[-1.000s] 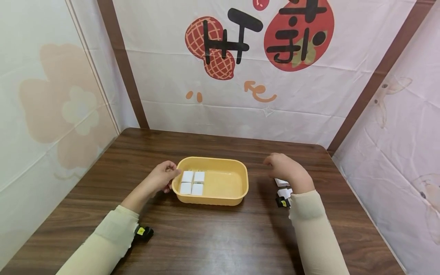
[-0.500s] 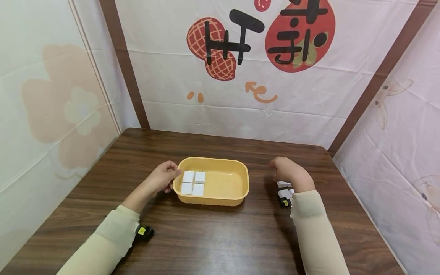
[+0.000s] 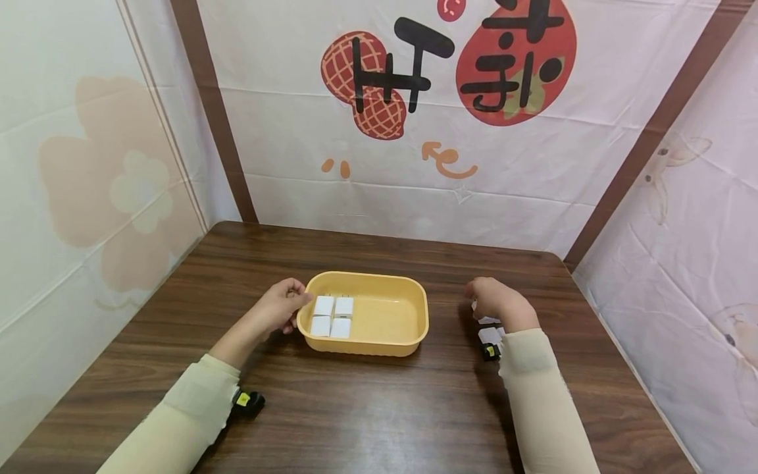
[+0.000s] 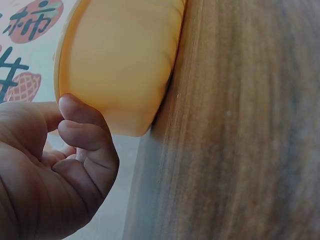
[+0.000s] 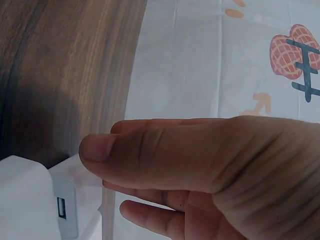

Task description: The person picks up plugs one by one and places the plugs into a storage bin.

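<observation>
A yellow plastic basin [image 3: 385, 345] sits on the table, with several white charger plugs [image 3: 323, 305] grouped at its left end. My left hand [image 3: 278, 306] pinches the basin's left rim between thumb and fingers; the left wrist view shows the basin's wall [image 4: 120, 55] at the fingertips. To the right of the basin my right hand [image 3: 497, 301] reaches down over more white chargers [image 3: 490, 336], partly hiding them. In the right wrist view its thumb and fingers close on a white charger [image 5: 85, 175], mostly hidden by the thumb. Beside it is a charger's USB port [image 5: 62, 207].
The brown wood-grain table [image 3: 367, 408] carries everything. White printed cloth [image 3: 284, 151] stands behind it and along both sides. Small black cameras with yellow marks sit at the left wrist [image 3: 249, 403] and right wrist [image 3: 490, 351].
My right hand has moved slightly right and down onto the chargers, and its fingers have closed on one. My left hand and the basin have stayed in place.
</observation>
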A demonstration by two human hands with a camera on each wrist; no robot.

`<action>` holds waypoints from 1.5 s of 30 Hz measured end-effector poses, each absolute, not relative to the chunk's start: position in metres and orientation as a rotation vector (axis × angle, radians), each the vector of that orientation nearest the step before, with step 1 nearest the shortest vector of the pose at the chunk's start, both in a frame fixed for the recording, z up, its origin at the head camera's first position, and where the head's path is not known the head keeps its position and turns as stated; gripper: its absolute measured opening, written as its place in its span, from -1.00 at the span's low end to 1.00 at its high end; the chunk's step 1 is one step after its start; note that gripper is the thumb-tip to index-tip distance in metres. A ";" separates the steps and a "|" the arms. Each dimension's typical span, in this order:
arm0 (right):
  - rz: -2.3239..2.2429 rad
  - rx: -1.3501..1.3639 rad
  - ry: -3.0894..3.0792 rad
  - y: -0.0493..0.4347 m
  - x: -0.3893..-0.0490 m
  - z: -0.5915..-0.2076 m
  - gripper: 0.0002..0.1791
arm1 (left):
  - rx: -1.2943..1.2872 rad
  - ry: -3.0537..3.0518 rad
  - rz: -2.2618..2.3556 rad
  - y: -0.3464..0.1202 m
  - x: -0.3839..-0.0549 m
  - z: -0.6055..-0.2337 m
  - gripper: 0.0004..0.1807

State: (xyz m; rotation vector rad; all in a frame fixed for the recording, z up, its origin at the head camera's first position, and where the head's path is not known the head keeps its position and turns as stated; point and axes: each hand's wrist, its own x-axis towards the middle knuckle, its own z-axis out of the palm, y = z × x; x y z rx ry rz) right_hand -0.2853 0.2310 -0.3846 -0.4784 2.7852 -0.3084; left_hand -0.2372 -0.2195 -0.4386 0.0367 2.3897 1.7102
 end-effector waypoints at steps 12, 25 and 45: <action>-0.257 -0.487 2.793 0.234 -0.290 -0.390 -0.43 | 0.013 2.382 1.704 -0.220 -0.237 -0.439 -0.72; -0.280 -0.468 2.795 0.239 -0.288 -0.392 -0.43 | 0.027 2.388 1.707 -0.220 -0.237 -0.438 -0.72; -0.239 -0.473 2.805 0.239 -0.285 -0.392 -0.44 | 0.026 2.380 1.706 -0.220 -0.237 -0.440 -0.72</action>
